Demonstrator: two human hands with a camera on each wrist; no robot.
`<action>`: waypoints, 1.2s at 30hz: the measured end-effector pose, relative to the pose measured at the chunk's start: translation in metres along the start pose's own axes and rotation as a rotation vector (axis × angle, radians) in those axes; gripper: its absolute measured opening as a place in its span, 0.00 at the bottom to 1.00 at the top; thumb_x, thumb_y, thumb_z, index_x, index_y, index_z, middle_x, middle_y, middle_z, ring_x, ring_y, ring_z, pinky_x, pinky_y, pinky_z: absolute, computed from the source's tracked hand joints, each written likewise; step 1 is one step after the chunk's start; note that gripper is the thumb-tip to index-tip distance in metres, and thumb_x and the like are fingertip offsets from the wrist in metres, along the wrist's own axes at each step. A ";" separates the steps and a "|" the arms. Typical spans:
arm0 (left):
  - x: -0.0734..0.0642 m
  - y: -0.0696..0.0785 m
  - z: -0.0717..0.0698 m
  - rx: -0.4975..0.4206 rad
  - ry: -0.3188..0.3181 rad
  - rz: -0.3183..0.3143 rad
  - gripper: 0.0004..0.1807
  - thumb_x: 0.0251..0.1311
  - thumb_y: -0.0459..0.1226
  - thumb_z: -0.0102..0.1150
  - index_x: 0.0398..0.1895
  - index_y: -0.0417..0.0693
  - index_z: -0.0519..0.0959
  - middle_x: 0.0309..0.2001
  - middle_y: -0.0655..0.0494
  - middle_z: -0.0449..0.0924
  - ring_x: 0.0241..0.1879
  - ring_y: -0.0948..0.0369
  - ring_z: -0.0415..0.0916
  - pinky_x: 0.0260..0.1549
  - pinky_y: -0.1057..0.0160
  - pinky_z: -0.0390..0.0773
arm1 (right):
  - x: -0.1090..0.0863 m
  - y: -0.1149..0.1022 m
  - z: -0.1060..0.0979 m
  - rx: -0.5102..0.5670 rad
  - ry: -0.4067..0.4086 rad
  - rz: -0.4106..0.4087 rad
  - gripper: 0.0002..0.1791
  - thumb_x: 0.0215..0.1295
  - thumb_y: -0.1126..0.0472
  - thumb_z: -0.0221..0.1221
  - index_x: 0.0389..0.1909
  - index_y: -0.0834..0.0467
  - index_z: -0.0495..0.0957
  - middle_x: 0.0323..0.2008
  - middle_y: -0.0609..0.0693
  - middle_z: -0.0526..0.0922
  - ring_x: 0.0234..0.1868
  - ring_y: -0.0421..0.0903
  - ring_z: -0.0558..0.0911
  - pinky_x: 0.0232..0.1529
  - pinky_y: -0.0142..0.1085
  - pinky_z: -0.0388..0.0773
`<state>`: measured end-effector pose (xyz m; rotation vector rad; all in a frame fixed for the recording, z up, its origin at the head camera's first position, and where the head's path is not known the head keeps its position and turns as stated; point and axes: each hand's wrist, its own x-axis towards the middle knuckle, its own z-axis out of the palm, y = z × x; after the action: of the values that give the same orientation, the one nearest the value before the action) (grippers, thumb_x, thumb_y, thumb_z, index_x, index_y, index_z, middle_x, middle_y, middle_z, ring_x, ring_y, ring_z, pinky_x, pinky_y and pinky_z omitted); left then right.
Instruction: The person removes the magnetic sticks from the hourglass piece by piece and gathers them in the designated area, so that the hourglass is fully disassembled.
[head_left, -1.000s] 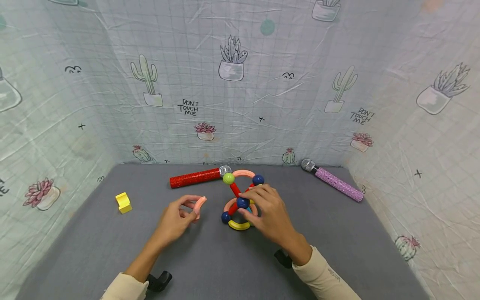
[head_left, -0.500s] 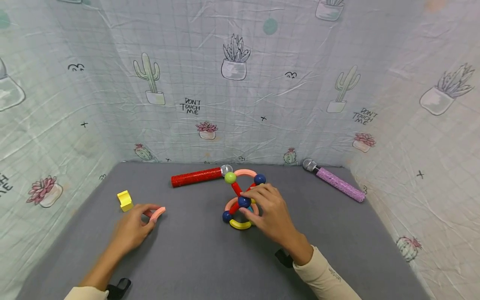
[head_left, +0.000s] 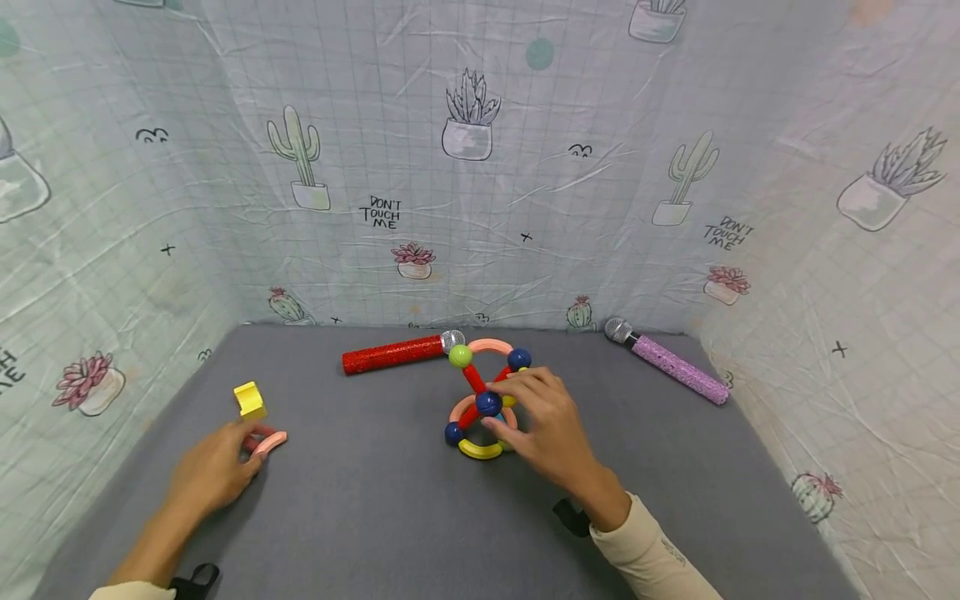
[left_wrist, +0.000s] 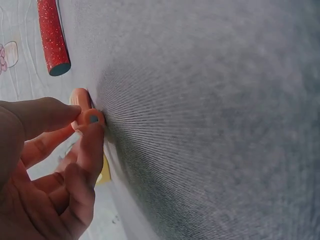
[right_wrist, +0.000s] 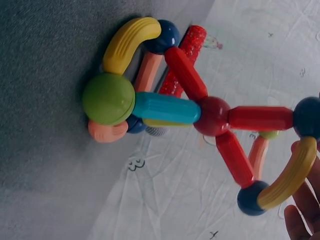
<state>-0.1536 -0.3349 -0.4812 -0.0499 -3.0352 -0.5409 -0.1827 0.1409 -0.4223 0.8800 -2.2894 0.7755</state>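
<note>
Low over the left part of the grey table, my left hand (head_left: 212,468) pinches a pink curved stick (head_left: 272,442) between thumb and fingers. In the left wrist view the hollow-looking end of the pink stick (left_wrist: 93,118) faces the camera, close to the cloth. My right hand (head_left: 553,427) holds a dark blue ball (head_left: 489,404) at the top of a ball-and-stick magnetic construction. A red ball (right_wrist: 211,116) joins its red and blue straight sticks in the right wrist view. Curved yellow sticks (right_wrist: 287,175) and a green ball (right_wrist: 108,98) belong to it too.
A yellow block (head_left: 250,401) with a curved notch lies just beyond my left hand. Behind the construction rests a red glittery microphone (head_left: 393,354). A purple glittery microphone (head_left: 678,368) lies at the back right. Patterned cloth walls (head_left: 480,208) enclose the table.
My left hand has carried the pink curved stick leftward and toward me, from beside the construction to near the yellow block. The right hand stays on the dark blue ball.
</note>
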 end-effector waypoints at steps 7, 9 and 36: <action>-0.001 -0.001 -0.001 0.021 0.003 -0.033 0.23 0.65 0.41 0.72 0.60 0.43 0.83 0.46 0.43 0.87 0.45 0.41 0.84 0.34 0.42 0.78 | -0.007 0.011 -0.005 0.008 0.042 0.006 0.28 0.51 0.53 0.84 0.53 0.53 0.88 0.49 0.46 0.90 0.51 0.46 0.79 0.50 0.43 0.73; -0.002 0.001 0.000 0.034 0.037 -0.030 0.23 0.67 0.46 0.71 0.60 0.43 0.83 0.45 0.44 0.86 0.43 0.42 0.84 0.30 0.45 0.77 | -0.009 0.014 -0.007 0.009 0.050 0.008 0.28 0.50 0.54 0.84 0.53 0.52 0.88 0.49 0.46 0.90 0.51 0.46 0.79 0.50 0.43 0.72; 0.005 0.205 0.008 -0.102 0.335 0.437 0.26 0.58 0.47 0.80 0.60 0.58 0.84 0.44 0.63 0.83 0.38 0.64 0.79 0.29 0.67 0.77 | -0.005 0.015 -0.006 0.043 0.013 0.000 0.21 0.54 0.57 0.81 0.50 0.52 0.90 0.49 0.45 0.90 0.43 0.43 0.76 0.44 0.37 0.71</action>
<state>-0.1504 -0.1398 -0.4180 -0.5519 -2.5574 -0.5911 -0.1885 0.1567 -0.4264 0.8916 -2.2687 0.8315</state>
